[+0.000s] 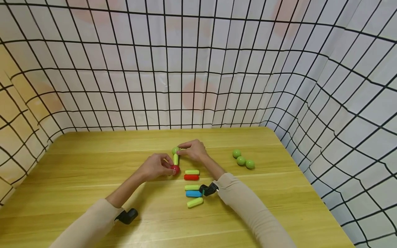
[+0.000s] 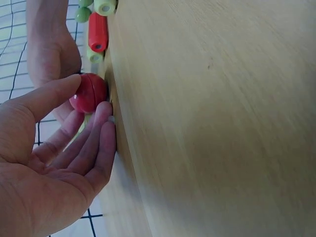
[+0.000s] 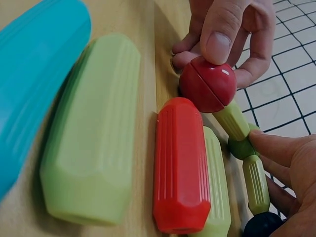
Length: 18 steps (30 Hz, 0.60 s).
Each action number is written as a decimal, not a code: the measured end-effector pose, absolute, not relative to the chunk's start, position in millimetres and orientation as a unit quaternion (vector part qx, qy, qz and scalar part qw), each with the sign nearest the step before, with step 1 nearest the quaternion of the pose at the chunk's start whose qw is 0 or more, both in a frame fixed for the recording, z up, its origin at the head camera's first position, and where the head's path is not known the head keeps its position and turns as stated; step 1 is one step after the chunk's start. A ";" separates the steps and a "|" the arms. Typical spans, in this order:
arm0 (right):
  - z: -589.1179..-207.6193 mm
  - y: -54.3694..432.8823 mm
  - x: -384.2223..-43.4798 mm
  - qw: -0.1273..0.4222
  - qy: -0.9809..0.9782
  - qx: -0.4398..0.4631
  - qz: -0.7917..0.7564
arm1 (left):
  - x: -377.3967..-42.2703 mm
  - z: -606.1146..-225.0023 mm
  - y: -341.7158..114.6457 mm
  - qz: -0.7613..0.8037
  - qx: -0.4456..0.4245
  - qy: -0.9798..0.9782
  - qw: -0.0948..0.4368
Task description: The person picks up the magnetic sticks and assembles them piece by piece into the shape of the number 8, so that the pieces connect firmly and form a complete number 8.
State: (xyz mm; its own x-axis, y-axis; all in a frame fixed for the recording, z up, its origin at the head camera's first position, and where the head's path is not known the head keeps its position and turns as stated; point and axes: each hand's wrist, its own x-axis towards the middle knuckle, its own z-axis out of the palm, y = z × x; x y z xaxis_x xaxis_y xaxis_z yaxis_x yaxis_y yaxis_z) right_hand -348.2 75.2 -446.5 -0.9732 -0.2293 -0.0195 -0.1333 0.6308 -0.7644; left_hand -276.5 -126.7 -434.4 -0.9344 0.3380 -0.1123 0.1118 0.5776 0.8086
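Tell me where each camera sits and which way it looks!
Head: on the head, facing forward and down at the wooden table; left hand, right hand and both sleeves show.
Left wrist: worn there, facing the left hand's grip on the red ball; both hands show.
Right wrist: worn there, looking over the red rod toward the red ball and green ball; both hands show.
Both wrist views share the red ball and red rod.
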 end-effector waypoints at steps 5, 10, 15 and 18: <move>-446.7 75.5 -348.7 0.057 0.903 -0.102 -0.414 | -278.1 -434.7 -126.0 0.453 0.136 0.871 0.135; -446.1 75.5 -348.9 0.060 0.900 -0.105 -0.418 | -281.3 -438.3 -129.9 0.475 0.145 0.855 0.149; -445.9 75.7 -349.5 0.066 0.896 -0.111 -0.425 | -283.2 -443.1 -133.3 0.500 0.143 0.838 0.163; -445.7 75.8 -349.8 0.066 0.897 -0.114 -0.422 | -282.8 -443.5 -133.7 0.504 0.140 0.836 0.164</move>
State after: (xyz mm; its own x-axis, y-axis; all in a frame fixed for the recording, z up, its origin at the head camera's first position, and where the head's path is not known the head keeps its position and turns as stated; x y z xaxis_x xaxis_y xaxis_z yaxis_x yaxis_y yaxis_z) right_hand -349.8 75.8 -445.7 -0.9652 -0.2606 -0.0223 -0.1491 0.6181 -0.7718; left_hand -282.8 -133.7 -443.5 -0.9071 0.3994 -0.1326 0.0694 0.4526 0.8890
